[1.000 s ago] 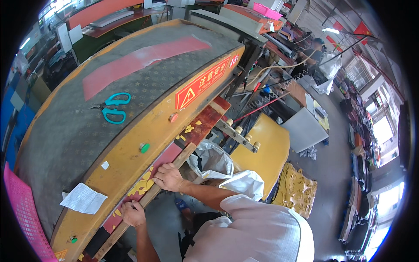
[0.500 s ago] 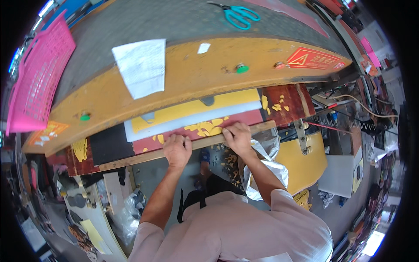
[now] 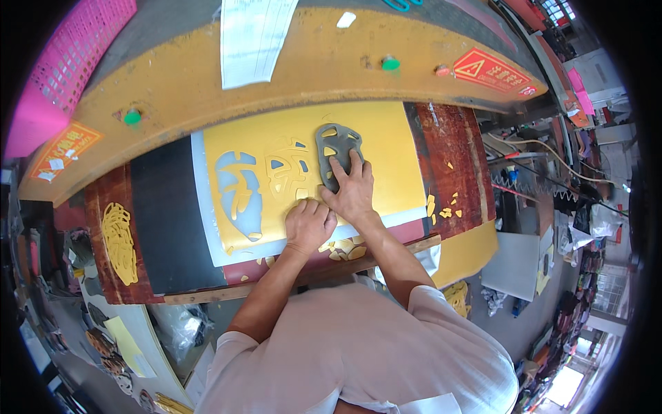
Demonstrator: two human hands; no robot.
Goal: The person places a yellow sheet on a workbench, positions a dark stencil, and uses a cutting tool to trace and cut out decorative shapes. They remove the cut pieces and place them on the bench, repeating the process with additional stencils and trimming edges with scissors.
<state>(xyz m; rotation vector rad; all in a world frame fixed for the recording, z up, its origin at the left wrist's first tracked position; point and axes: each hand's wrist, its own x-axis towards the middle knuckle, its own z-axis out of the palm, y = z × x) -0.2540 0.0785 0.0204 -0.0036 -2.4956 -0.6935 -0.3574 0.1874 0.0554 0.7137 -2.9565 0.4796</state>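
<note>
Your two hands have left the wooden rail [image 3: 424, 243] since half a second ago, and the pale board [image 3: 208, 228] with the yellow sheet [image 3: 393, 165] has come out from under the beam [image 3: 310, 62] toward you. Your right hand [image 3: 353, 190] lies with spread fingers on one grey die [image 3: 335, 143], which rests on the sheet, right of its middle. Your left hand [image 3: 310, 224] is curled, knuckles up, at the near part of the sheet; I cannot tell if it pinches something.

To the left of the die are two cut shapes: one cut outline [image 3: 283, 171] just beside it, and one cut opening [image 3: 249, 185] farther, where the board shows through. To the right, plain yellow goes until the sheet's edge. The board's near edge lies close to the rail, and between them one dark red strip [image 3: 407, 231] carries several yellow scraps [image 3: 348, 250]. At the left, one black mat [image 3: 169, 214] gives a wide flat band.

On the red-brown surface [image 3: 458, 145] there is one scrap pile [image 3: 121, 241] at the left end and about six small pieces [image 3: 447, 213] at the right. The beam limits the far side; on it you have two green buttons [image 3: 391, 63], one red button [image 3: 441, 70] and one hanging paper [image 3: 255, 45].
</note>
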